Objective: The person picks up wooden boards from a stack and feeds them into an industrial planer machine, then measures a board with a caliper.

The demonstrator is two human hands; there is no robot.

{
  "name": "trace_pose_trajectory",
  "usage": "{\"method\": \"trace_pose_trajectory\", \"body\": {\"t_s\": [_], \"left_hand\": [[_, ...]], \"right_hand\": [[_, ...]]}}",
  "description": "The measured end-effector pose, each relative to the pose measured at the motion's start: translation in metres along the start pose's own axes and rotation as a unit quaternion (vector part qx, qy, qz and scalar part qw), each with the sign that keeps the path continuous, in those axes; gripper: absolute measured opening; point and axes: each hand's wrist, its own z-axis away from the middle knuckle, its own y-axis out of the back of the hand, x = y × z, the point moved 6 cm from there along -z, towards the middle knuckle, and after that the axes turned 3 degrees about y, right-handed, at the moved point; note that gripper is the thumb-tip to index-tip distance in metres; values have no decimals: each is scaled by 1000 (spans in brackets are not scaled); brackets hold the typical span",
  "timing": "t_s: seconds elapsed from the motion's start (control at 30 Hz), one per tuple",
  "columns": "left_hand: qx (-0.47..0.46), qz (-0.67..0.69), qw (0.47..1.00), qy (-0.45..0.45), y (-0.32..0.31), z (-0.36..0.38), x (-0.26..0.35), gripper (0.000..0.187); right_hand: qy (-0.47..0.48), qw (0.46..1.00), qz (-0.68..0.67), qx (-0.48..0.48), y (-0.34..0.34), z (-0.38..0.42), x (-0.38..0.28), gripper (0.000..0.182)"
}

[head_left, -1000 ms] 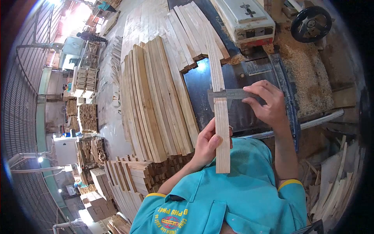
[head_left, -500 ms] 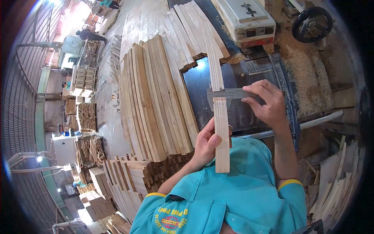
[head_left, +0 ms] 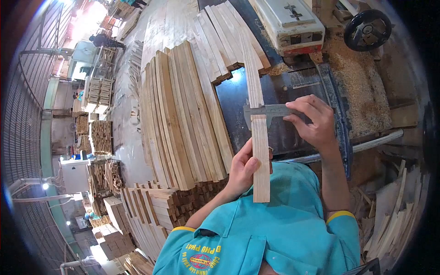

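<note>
My left hand (head_left: 243, 169) is closed around a long pale wooden strip (head_left: 261, 156), its thumb on top and the other fingers partly hidden underneath. The strip's near end rests close to my shirt, and its far part reaches away over the dark machine table (head_left: 288, 98). In my right hand (head_left: 314, 119) is a metal caliper (head_left: 275, 110), pinched between thumb and fingers. The caliper lies across the strip, its jaws at the strip's two sides. I cannot read its scale.
Several long timber pieces (head_left: 183, 114) lie stacked to the left, with more strips (head_left: 224, 36) ahead. A white machine housing (head_left: 288, 23) and a black handwheel (head_left: 366, 30) stand at the upper right, near sawdust (head_left: 357, 87). Offcuts (head_left: 394, 220) lie at the lower right.
</note>
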Motion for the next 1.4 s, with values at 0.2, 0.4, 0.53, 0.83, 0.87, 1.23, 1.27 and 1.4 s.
{"method": "trace_pose_trajectory", "body": {"t_s": [0.2, 0.4, 0.53, 0.83, 0.87, 1.23, 1.27, 1.4], "left_hand": [[-42, 52, 998, -6, 1, 0, -4, 83], [37, -20, 999, -17, 9, -1, -7, 82], [85, -95, 991, -41, 3, -4, 4, 71], [125, -138, 980, -67, 17, -4, 3, 75], [120, -160, 978, -67, 17, -4, 4, 77], [122, -185, 972, -82, 11, -2, 5, 86], [123, -195, 969, -91, 11, -2, 5, 88], [107, -200, 971, -80, 10, 1, 5, 87]], "right_hand": [[11, 1000, -4, -3, 0, 1, 1, 30], [-57, 996, -53, 36, -3, 12, 13, 37], [-87, 994, -53, 43, -1, 19, 17, 38], [-57, 997, -44, 15, -9, 16, 15, 36], [-57, 997, -44, 15, -10, 14, 15, 36], [-9, 997, -54, -54, -22, 0, 8, 32], [-9, 997, -53, -53, -20, -1, 8, 32], [-15, 997, -24, -67, -15, -2, 9, 31]]}}
